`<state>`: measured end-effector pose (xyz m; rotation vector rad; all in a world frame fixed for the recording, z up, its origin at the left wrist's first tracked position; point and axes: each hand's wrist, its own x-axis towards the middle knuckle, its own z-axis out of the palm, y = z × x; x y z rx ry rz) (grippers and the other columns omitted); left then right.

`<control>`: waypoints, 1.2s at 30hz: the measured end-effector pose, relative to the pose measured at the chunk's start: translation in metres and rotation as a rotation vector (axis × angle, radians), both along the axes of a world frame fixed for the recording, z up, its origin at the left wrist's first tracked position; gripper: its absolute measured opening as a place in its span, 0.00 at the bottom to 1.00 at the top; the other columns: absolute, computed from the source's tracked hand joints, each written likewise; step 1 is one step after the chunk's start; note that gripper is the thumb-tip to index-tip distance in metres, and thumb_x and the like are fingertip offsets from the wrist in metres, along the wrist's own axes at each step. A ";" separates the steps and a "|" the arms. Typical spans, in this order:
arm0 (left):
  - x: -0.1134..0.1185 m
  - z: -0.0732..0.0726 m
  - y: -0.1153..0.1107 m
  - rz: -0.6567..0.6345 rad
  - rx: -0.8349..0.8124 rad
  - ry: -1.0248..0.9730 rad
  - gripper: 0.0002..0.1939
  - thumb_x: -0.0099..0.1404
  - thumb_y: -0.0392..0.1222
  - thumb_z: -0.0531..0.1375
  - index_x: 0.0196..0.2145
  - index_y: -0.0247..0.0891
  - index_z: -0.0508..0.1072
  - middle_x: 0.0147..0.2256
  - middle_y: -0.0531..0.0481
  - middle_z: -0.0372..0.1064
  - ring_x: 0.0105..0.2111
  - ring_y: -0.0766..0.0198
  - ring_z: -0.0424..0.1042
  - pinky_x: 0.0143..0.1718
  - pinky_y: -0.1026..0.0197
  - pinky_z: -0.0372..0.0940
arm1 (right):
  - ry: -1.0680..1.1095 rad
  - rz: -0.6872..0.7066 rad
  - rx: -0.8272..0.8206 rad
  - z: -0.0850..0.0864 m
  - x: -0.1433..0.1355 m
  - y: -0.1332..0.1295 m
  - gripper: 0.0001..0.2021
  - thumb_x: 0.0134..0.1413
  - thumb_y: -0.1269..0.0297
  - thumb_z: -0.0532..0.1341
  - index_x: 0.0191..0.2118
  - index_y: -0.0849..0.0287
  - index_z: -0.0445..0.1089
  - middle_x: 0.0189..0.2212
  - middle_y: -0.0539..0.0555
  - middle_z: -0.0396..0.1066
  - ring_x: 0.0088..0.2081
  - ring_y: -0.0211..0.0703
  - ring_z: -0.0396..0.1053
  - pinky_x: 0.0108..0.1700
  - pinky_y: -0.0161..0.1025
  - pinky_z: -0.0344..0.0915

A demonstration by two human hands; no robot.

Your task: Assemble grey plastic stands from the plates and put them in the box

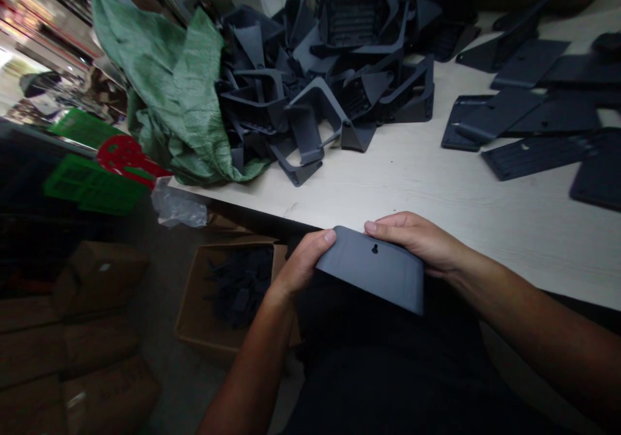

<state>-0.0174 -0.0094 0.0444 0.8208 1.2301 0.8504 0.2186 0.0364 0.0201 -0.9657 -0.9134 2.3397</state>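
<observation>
Grey, seen from the head, the part (371, 270) is held tilted just off the near edge of the table (412, 170). The left hand (305, 259) grips its left end, the right hand (420, 241) its far edge. The step looks like handling this one piece; turning or placing it would call for a steady two-handed hold, clear of the edge.

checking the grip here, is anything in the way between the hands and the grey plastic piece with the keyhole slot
Nothing visible: the left hand and right hand both hold the grey plastic piece directly. The piled grey brackets lie beyond, on the table. Its underside is hidden.
</observation>
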 end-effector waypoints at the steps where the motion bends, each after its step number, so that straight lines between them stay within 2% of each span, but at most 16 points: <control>1: 0.000 0.004 0.001 -0.046 -0.014 0.002 0.22 0.62 0.60 0.71 0.31 0.35 0.79 0.26 0.48 0.71 0.24 0.63 0.65 0.27 0.63 0.59 | 0.009 -0.016 -0.015 -0.002 0.000 0.002 0.25 0.52 0.40 0.76 0.35 0.62 0.83 0.23 0.53 0.77 0.21 0.35 0.67 0.24 0.33 0.61; 3: -0.001 0.013 0.004 -0.067 -0.023 -0.005 0.21 0.58 0.58 0.72 0.29 0.35 0.77 0.22 0.52 0.64 0.20 0.67 0.58 0.22 0.64 0.52 | 0.003 -0.100 -0.005 -0.006 0.001 0.007 0.25 0.54 0.39 0.74 0.38 0.61 0.84 0.22 0.51 0.76 0.21 0.34 0.66 0.24 0.32 0.61; 6: -0.001 0.025 0.010 0.138 0.057 -0.023 0.21 0.51 0.55 0.74 0.24 0.37 0.71 0.20 0.56 0.57 0.18 0.70 0.53 0.19 0.66 0.49 | -0.058 -0.349 0.164 -0.009 0.008 0.016 0.22 0.57 0.41 0.73 0.42 0.58 0.85 0.30 0.54 0.81 0.28 0.38 0.74 0.31 0.34 0.70; 8: -0.001 0.029 0.013 0.321 0.146 -0.039 0.18 0.49 0.52 0.72 0.26 0.37 0.72 0.22 0.55 0.60 0.19 0.69 0.58 0.20 0.66 0.54 | -0.128 -0.520 0.347 -0.008 0.016 0.021 0.19 0.59 0.44 0.73 0.44 0.56 0.85 0.37 0.56 0.84 0.37 0.44 0.79 0.43 0.40 0.76; 10: -0.001 0.030 0.015 0.457 0.209 -0.056 0.16 0.50 0.51 0.71 0.31 0.37 0.76 0.26 0.51 0.68 0.23 0.65 0.66 0.23 0.64 0.61 | -0.181 -0.601 0.470 -0.005 0.023 0.023 0.18 0.61 0.45 0.73 0.44 0.55 0.85 0.39 0.57 0.84 0.42 0.48 0.81 0.50 0.45 0.77; 12: 0.000 0.028 0.015 0.522 0.243 -0.070 0.17 0.50 0.50 0.70 0.34 0.37 0.78 0.31 0.48 0.72 0.27 0.60 0.71 0.25 0.62 0.64 | -0.182 -0.571 0.477 0.001 0.025 0.020 0.19 0.62 0.44 0.72 0.43 0.56 0.85 0.38 0.58 0.84 0.41 0.49 0.81 0.50 0.46 0.77; 15: 0.001 0.022 0.010 0.467 0.270 -0.059 0.16 0.52 0.51 0.71 0.32 0.38 0.77 0.27 0.50 0.69 0.25 0.63 0.67 0.26 0.62 0.62 | -0.099 -0.355 0.405 0.008 0.016 0.011 0.21 0.62 0.43 0.71 0.40 0.59 0.85 0.36 0.58 0.84 0.39 0.48 0.81 0.46 0.43 0.76; 18: -0.002 0.016 0.003 0.225 0.303 0.043 0.16 0.56 0.53 0.72 0.31 0.39 0.76 0.25 0.52 0.66 0.24 0.64 0.62 0.27 0.62 0.58 | 0.026 -0.214 0.289 0.012 -0.001 0.004 0.22 0.62 0.43 0.71 0.41 0.60 0.84 0.36 0.58 0.84 0.37 0.46 0.80 0.44 0.42 0.75; 20: -0.006 0.014 0.002 0.002 0.289 0.095 0.17 0.59 0.55 0.72 0.34 0.38 0.80 0.29 0.48 0.72 0.30 0.59 0.69 0.33 0.59 0.63 | 0.123 -0.226 0.218 0.015 -0.009 0.002 0.21 0.64 0.45 0.70 0.45 0.60 0.83 0.39 0.57 0.84 0.38 0.46 0.80 0.47 0.43 0.76; 22: -0.010 0.012 0.005 -0.070 0.264 0.056 0.21 0.62 0.59 0.70 0.39 0.38 0.82 0.36 0.42 0.77 0.38 0.51 0.75 0.43 0.55 0.68 | 0.190 -0.214 0.218 0.018 -0.013 0.000 0.19 0.65 0.48 0.70 0.50 0.59 0.82 0.43 0.57 0.84 0.42 0.48 0.81 0.52 0.47 0.76; 24: -0.009 0.010 0.011 0.085 0.252 -0.026 0.24 0.65 0.64 0.66 0.41 0.38 0.83 0.39 0.41 0.80 0.42 0.48 0.77 0.48 0.53 0.69 | 0.168 -0.124 0.304 0.022 -0.013 -0.002 0.17 0.64 0.51 0.71 0.52 0.56 0.82 0.46 0.55 0.84 0.46 0.50 0.81 0.56 0.48 0.75; 26: -0.003 0.009 0.019 0.261 0.188 -0.106 0.25 0.67 0.65 0.63 0.40 0.39 0.83 0.39 0.41 0.81 0.41 0.50 0.78 0.48 0.54 0.70 | 0.072 -0.013 0.452 0.025 -0.013 -0.004 0.15 0.63 0.52 0.72 0.51 0.54 0.83 0.45 0.53 0.83 0.47 0.51 0.80 0.57 0.48 0.75; 29: 0.010 0.010 0.028 0.185 -0.041 -0.301 0.26 0.67 0.63 0.61 0.43 0.35 0.81 0.39 0.37 0.82 0.39 0.49 0.81 0.45 0.52 0.73 | -0.053 0.098 0.663 0.023 -0.019 -0.009 0.13 0.64 0.53 0.71 0.49 0.53 0.84 0.42 0.52 0.83 0.44 0.51 0.78 0.52 0.44 0.75; 31: 0.019 0.009 0.030 0.158 -0.083 -0.389 0.20 0.64 0.55 0.64 0.43 0.35 0.79 0.38 0.35 0.83 0.39 0.48 0.82 0.44 0.51 0.74 | -0.066 0.094 0.713 0.018 -0.027 -0.014 0.13 0.66 0.53 0.69 0.51 0.53 0.83 0.43 0.52 0.82 0.44 0.49 0.77 0.50 0.42 0.74; 33: 0.028 0.008 0.028 0.242 -0.009 -0.397 0.13 0.62 0.48 0.63 0.40 0.37 0.75 0.35 0.38 0.83 0.37 0.50 0.82 0.43 0.53 0.74 | -0.065 0.030 0.711 0.011 -0.035 -0.022 0.13 0.69 0.54 0.67 0.50 0.55 0.82 0.42 0.52 0.81 0.44 0.47 0.76 0.49 0.39 0.73; 36: 0.038 0.004 0.021 0.360 0.131 -0.356 0.07 0.65 0.45 0.59 0.38 0.39 0.70 0.29 0.43 0.81 0.35 0.51 0.82 0.41 0.53 0.74 | -0.085 -0.138 0.731 0.001 -0.044 -0.032 0.13 0.69 0.53 0.66 0.45 0.58 0.80 0.39 0.53 0.79 0.41 0.46 0.74 0.47 0.39 0.71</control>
